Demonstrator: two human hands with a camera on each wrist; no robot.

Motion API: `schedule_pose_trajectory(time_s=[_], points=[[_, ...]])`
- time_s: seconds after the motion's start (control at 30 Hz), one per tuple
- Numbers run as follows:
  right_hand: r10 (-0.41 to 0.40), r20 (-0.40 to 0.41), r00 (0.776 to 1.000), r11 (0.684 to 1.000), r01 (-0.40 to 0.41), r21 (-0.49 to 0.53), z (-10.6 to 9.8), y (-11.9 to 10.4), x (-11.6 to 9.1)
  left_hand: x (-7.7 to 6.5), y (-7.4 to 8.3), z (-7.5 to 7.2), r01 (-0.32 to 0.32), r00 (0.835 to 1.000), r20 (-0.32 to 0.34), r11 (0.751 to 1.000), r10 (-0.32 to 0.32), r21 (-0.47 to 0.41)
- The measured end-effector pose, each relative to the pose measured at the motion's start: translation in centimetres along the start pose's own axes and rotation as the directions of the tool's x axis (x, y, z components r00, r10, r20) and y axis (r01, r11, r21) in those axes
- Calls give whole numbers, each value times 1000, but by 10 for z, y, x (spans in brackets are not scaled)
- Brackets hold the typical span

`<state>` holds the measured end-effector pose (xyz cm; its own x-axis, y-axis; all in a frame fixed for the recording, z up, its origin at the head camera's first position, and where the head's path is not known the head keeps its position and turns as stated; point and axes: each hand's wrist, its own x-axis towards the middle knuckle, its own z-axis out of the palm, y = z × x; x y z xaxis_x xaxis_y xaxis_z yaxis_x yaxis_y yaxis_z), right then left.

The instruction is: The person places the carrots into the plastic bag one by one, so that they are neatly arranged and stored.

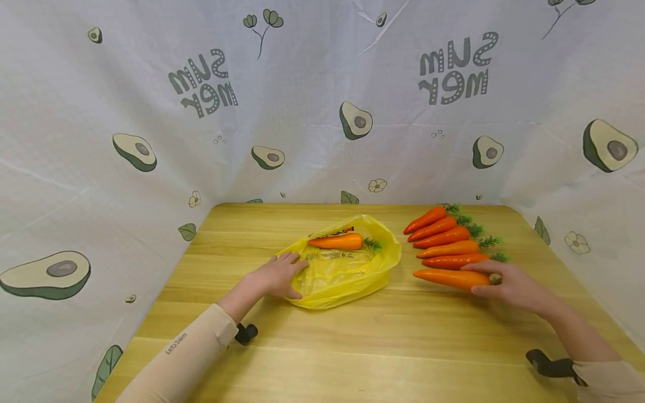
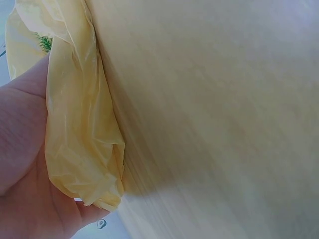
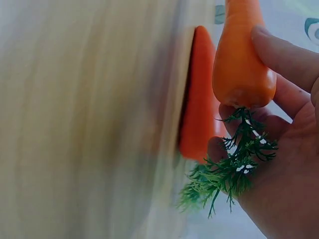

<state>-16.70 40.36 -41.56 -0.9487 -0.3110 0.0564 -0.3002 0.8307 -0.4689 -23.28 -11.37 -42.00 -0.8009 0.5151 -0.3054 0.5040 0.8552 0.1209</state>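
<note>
A yellow plastic bag (image 1: 347,285) lies with its mouth spread wide, and one orange carrot (image 1: 337,242) with green leaves rests inside it. My left hand (image 1: 280,275) holds the bag's left rim. In the left wrist view, the crumpled yellow film (image 2: 82,124) lies between thumb and fingers. On the right, my right hand (image 1: 514,284) grips the thick end of the nearest orange carrot (image 1: 448,277). In the right wrist view, the thumb presses this carrot's (image 3: 244,59) side, and its leafy top hangs by the palm. A redder carrot (image 3: 199,99) lies just beyond.
Several more carrots (image 1: 443,237) lie side by side at the table's back right, tips pointing left. The wooden table (image 1: 322,358) meets a white curtain (image 1: 302,112) printed with avocados at the back and sides.
</note>
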Motion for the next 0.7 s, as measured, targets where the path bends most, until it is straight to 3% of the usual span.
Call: schedule_pose_trajectory(time_s=[0.2, 0.5, 0.7], points=[[12, 16, 1000, 1000, -13, 20, -6, -11, 6, 0, -2, 1, -5, 1000, -6, 1000, 5, -2], [-69, -34, 997, 998, 69, -15, -14, -27, 19, 0, -3, 2, -15, 1000, -19, 1000, 14, -7], [-83, -1, 997, 997, 83, -3, -19, -41, 32, 1, -3, 3, -12, 1000, -20, 1000, 12, 5]])
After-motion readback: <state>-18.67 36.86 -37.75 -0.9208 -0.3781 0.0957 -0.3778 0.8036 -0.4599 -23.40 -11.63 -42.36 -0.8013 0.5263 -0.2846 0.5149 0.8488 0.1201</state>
